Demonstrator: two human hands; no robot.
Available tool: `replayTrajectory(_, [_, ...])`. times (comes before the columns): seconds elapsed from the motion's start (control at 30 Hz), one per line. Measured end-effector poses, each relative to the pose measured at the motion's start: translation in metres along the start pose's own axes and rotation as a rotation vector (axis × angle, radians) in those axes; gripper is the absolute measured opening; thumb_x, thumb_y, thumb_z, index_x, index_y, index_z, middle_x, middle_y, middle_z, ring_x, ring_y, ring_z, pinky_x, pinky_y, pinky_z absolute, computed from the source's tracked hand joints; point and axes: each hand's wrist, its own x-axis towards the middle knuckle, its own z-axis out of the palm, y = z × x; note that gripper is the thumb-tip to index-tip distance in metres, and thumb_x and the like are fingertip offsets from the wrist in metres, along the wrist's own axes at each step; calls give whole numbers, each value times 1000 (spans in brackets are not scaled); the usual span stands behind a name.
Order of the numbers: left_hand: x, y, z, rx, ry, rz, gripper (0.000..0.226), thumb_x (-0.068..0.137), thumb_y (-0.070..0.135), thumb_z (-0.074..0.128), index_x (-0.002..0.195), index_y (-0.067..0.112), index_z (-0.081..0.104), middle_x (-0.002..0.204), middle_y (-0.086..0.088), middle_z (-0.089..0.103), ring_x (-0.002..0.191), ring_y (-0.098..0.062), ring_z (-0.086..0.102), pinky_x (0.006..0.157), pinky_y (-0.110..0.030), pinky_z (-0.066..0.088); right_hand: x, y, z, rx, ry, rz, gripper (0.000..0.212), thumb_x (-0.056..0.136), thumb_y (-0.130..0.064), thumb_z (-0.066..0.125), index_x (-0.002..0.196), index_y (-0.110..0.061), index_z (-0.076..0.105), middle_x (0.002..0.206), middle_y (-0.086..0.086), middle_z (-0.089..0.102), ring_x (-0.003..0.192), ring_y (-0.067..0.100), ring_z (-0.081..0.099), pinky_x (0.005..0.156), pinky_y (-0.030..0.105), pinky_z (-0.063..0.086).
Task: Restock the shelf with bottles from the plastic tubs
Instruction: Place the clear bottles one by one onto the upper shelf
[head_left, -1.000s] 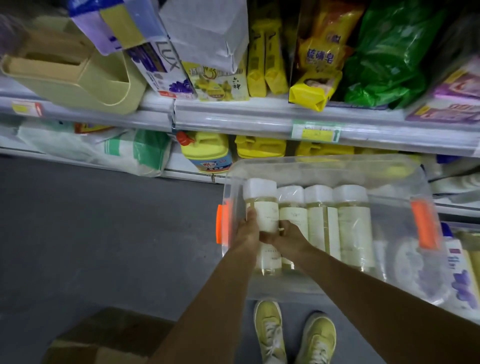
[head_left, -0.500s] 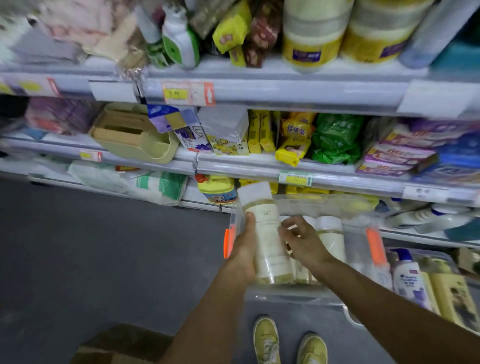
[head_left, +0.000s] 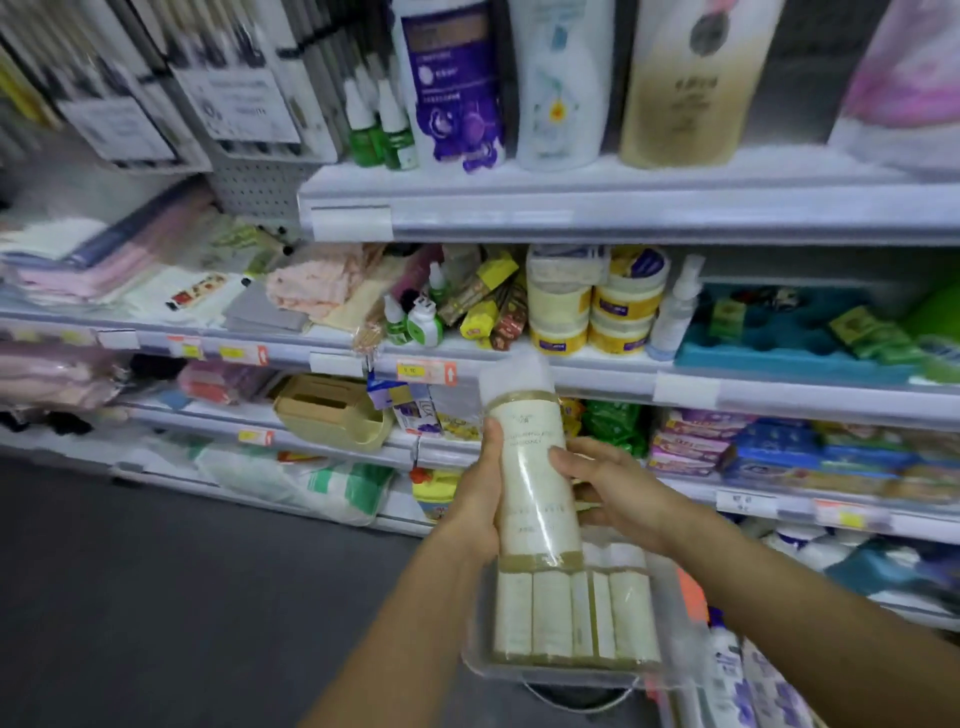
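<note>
A cream bottle with a white cap (head_left: 535, 478) is held upright in front of the shelves, above the tub. My left hand (head_left: 475, 493) grips its left side and my right hand (head_left: 613, 493) holds its right side with fingers curled round it. Below them a clear plastic tub (head_left: 480, 660) with an orange latch holds several more cream bottles (head_left: 571, 613) standing in a row. The top shelf (head_left: 623, 213) carries large bottles: purple-labelled, white, and gold.
The middle shelf (head_left: 571, 369) holds jars, small green bottles and a blue tray. Lower shelves carry soap boxes, a beige holder (head_left: 332, 410) and bags. Grey floor lies to the left. A second tub with white pump bottles (head_left: 727, 675) sits at the lower right.
Both hands have lifted the bottle out of the tub and raised it well above it. The camera has tilted up, bringing the upper shelves into sight.
</note>
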Motion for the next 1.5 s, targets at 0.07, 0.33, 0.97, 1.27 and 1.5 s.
replayTrajectory(0.07, [-21,18,11,18,-7,52,74,86,72,45,122,11,66,109,-20,72,100,-35,70,91,-51,54,-17,-22,4,-7,3,-53,31,91,-29,64,120,-18,62,110,7,71,100,25,68,75,38,55])
replayTrajectory(0.33, [-94,80,54,71,-68,218,65,89,69,46,112,12,69,98,-16,76,88,-31,73,80,-45,58,-80,-98,17,-30,20,-225,29,93,-28,62,120,-16,59,111,11,71,101,28,69,83,44,56])
replayTrajectory(0.97, [-221,177,145,251,-315,665,47,97,49,50,122,13,67,105,-6,76,90,-19,74,77,-39,61,-175,-235,13,-181,106,-730,49,74,-23,82,118,-15,61,103,0,75,91,17,73,79,38,58])
replayTrajectory(1.27, [-259,249,166,287,-277,879,49,91,45,64,131,20,50,112,-3,71,90,-17,72,76,-40,60,-195,-315,29,-176,66,-826,39,77,-25,78,111,-12,62,93,4,74,67,10,72,49,20,51])
replayTrajectory(1.5, [-265,301,174,320,-263,919,51,89,49,65,129,22,51,117,-2,68,98,-18,68,91,-51,55,-180,-363,40,-240,111,-880,37,77,-31,77,108,-13,66,96,5,76,85,21,74,73,36,58])
